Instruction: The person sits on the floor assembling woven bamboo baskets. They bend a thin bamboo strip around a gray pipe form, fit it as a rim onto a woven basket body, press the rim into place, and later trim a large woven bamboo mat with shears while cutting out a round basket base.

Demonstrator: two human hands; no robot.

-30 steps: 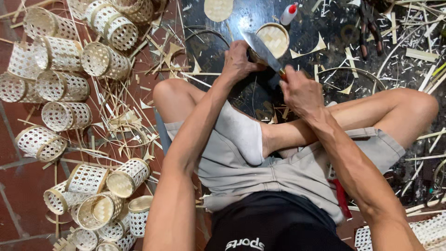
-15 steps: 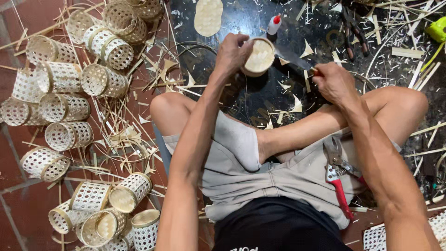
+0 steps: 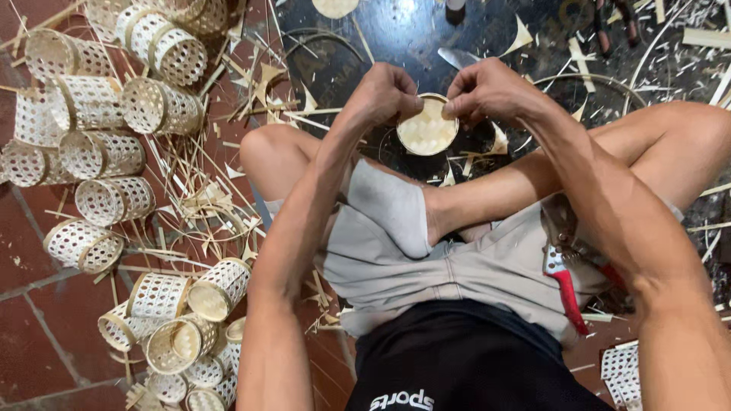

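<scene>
Both hands gripping one small round woven bamboo basket [image 3: 428,126], left hand [image 3: 388,93] pinching the left rim, right hand [image 3: 487,90] pinching the right rim, fingers of each curled shut on the edge. Holding it low over the dark mat [image 3: 396,38], straight ahead of the crossed legs, just beyond the grey-socked foot [image 3: 388,205]. Showing the flat woven face upward toward the camera, so the short cylinder axis pointing roughly up and down; no long axis to speak of, being round. Sitting dead centre between the two hands, neither one nearer, both touching at opposite sides of the rim.

Lying just past the knuckles on the mat: a knife blade [image 3: 457,58], near but apart from the basket. Also scattered about: pale bamboo offcuts [image 3: 521,34] and thin bamboo hoops [image 3: 590,80]. Resting on the lap at the right thigh: red-handled pruning shears [image 3: 565,281], untouched by either hand.

Piling up on the red tile floor [image 3: 46,304] well to the left: many finished openwork bamboo baskets [image 3: 99,152], tipped on their sides, and another cluster of baskets [image 3: 183,327] close beside the left elbow. Peeking in at the lower right corner: a white lattice piece [image 3: 620,373], too cropped to identify further.
</scene>
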